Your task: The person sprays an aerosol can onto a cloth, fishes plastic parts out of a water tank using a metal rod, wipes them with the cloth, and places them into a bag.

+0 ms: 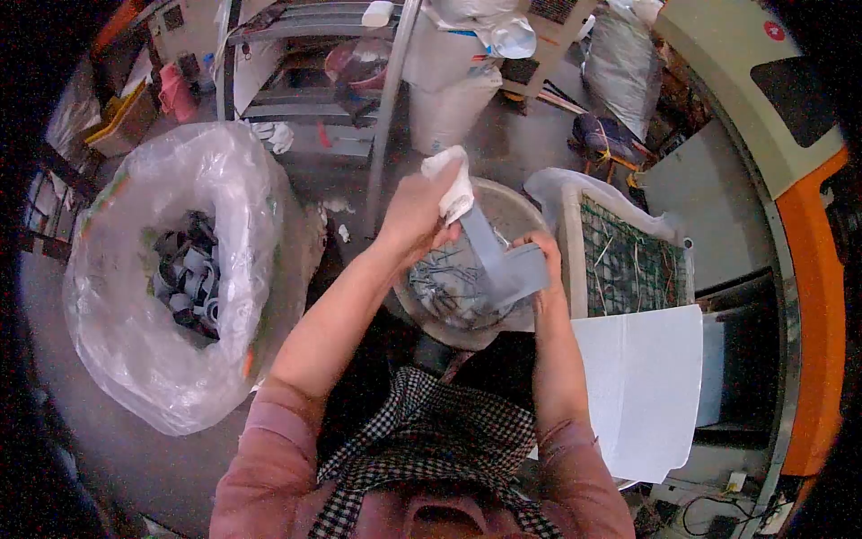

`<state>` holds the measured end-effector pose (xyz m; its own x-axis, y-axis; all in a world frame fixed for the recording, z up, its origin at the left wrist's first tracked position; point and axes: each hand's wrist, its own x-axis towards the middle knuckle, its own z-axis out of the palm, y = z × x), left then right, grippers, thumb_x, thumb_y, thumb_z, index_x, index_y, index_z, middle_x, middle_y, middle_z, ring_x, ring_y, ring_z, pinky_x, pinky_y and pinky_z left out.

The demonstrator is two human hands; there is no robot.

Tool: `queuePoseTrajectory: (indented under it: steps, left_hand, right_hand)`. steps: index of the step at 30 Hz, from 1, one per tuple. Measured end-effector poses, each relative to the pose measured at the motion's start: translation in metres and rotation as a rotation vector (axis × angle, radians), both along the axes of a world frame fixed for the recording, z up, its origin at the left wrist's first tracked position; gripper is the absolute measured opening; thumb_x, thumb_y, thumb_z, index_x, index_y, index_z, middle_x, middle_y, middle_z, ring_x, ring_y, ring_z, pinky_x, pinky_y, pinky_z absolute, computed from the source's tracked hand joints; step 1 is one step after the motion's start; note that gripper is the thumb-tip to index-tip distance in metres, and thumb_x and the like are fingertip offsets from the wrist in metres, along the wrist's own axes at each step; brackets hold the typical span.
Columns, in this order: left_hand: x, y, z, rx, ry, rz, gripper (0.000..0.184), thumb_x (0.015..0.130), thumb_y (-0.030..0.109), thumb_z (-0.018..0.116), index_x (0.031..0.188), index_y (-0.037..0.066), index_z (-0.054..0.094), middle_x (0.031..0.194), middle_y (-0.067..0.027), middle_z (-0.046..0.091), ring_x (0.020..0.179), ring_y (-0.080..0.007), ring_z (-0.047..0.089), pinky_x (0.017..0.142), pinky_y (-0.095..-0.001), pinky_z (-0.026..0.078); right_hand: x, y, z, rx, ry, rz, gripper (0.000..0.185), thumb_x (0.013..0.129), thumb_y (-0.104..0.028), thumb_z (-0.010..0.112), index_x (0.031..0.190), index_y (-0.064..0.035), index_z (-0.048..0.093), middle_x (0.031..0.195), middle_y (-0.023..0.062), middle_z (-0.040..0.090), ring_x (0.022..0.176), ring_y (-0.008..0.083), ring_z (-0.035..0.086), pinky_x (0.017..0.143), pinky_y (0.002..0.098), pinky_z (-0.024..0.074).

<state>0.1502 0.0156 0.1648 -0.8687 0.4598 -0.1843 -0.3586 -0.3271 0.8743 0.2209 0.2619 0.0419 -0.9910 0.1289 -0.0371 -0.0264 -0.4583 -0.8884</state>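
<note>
My left hand is closed around a bunched white cloth and sits at the upper end of a grey L-shaped plastic piece. That grey L-shaped plastic piece has one long arm and one shorter, wider end. My right hand grips the wide end, with its fingers partly hidden behind it. Below both hands stands a round tub holding thin dark scraps. Whether the cloth presses on the piece cannot be made out.
At left, a large plastic-lined bag holds several grey plastic pieces. To the right are a crate with green netting and a white sheet of board. A metal rack and full sacks stand ahead; an orange-edged machine borders the right.
</note>
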Motion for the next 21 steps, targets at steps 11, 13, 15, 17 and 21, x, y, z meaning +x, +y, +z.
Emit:
queuePoseTrajectory:
  steps: [11, 13, 15, 17, 21]
  left_hand:
    - [0.047, 0.01, -0.03, 0.044, 0.455, -0.155, 0.048, 0.081, 0.009, 0.064, 0.125, 0.008, 0.043, 0.097, -0.0066, 0.063, 0.082, -0.0139, 0.06, 0.071, -0.0274, 0.05]
    - [0.039, 0.011, -0.025, 0.166, 0.269, -0.065, 0.048, 0.082, 0.01, 0.063, 0.124, 0.005, 0.041, 0.098, -0.0098, 0.062, 0.085, -0.0161, 0.06, 0.071, -0.0286, 0.05]
    - [0.019, 0.001, -0.013, 0.279, 0.169, -0.033, 0.047, 0.084, 0.011, 0.061, 0.123, 0.0, 0.037, 0.096, -0.0142, 0.062, 0.084, -0.0215, 0.062, 0.067, -0.0307, 0.052]
    - [0.007, -0.003, -0.016, 0.224, 0.174, -0.114, 0.033, 0.087, 0.02, 0.057, 0.114, 0.002, 0.047, 0.091, -0.0102, 0.065, 0.075, -0.0131, 0.06, 0.064, -0.0255, 0.049]
    - [-0.014, -0.012, -0.025, -0.199, 0.302, -0.104, 0.025, 0.087, 0.021, 0.053, 0.103, 0.001, 0.054, 0.084, -0.0152, 0.065, 0.081, -0.0219, 0.064, 0.062, -0.0317, 0.048]
  right_hand:
    - [0.001, -0.013, 0.028, 0.302, -0.097, -0.401, 0.023, 0.078, -0.026, 0.059, 0.085, -0.0043, 0.057, 0.084, 0.0068, 0.057, 0.08, 0.0181, 0.054, 0.076, 0.0322, 0.0429]
    - [0.001, -0.001, 0.026, 0.354, -0.057, -0.363, 0.025, 0.078, -0.027, 0.059, 0.085, -0.004, 0.052, 0.082, 0.0089, 0.056, 0.077, 0.0203, 0.056, 0.075, 0.0339, 0.0461]
    - [0.005, 0.007, 0.015, 0.49, -0.008, -0.212, 0.024, 0.077, -0.026, 0.061, 0.086, -0.0054, 0.052, 0.083, 0.0081, 0.057, 0.075, 0.0203, 0.057, 0.072, 0.0334, 0.0465]
    - [0.008, -0.013, 0.024, 0.434, 0.02, -0.294, 0.019, 0.076, -0.024, 0.061, 0.073, -0.0068, 0.053, 0.073, 0.0036, 0.055, 0.068, 0.0142, 0.053, 0.064, 0.0297, 0.0422]
    - [0.009, -0.016, 0.051, 0.877, 0.327, -0.113, 0.031, 0.073, -0.02, 0.063, 0.049, -0.0084, 0.047, 0.048, 0.0003, 0.044, 0.046, 0.0105, 0.043, 0.047, 0.027, 0.0354]
